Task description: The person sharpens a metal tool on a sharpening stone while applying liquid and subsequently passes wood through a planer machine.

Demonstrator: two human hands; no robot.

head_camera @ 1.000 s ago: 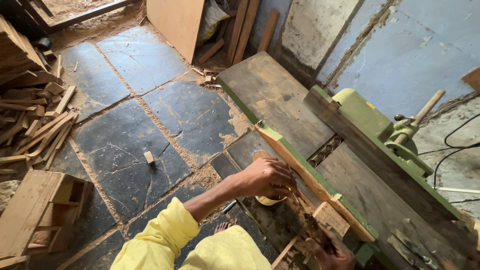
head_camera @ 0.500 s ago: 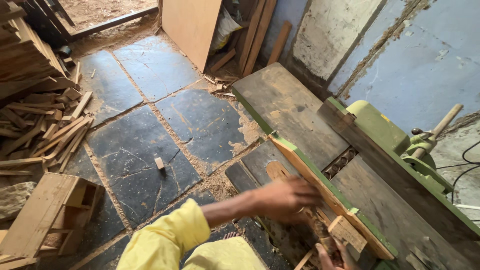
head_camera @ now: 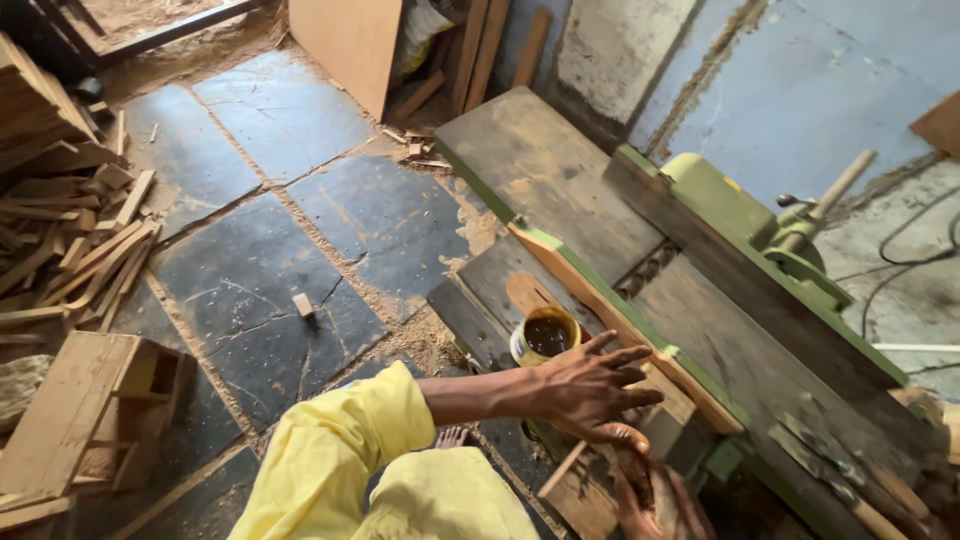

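- Head view, green planing machine (head_camera: 700,310) fills the right side. Its grey tables run from the far wall toward the person; all places below are given from it.
- Stone slab floor (head_camera: 250,290) lies left of the machine, with sawdust in the joints and along the machine's foot.
- Plywood sheet (head_camera: 350,40) leans against the wall beyond the machine's far end, with planks beside it.
- Scrap wood pile (head_camera: 70,230) is well apart from the machine, at the left edge of the floor.
- Open wooden box (head_camera: 90,410) sits on the floor below that pile, also well apart from the machine.
- Long wooden strip (head_camera: 600,300) lies slanted along the machine's near edge.
- Left hand (head_camera: 590,390), on a yellow sleeve, has changed. Half a second ago it was down on the strip, covering the spot. Now it is lifted just off the near edge, fingers fanned wide, gripping nothing.
- Right hand (head_camera: 650,495) is low against the machine's near corner, by a thin stick (head_camera: 562,470). It is partly cut off, so I can't tell whether it grips anything.
- Small tin (head_camera: 546,335) of dark liquid is now uncovered by the lifted hand. It stands on the ledge just beside the strip, near the left fingertips but apart from them.
- Small wood block (head_camera: 303,304) lies alone on the floor, left of the machine, same place as before.
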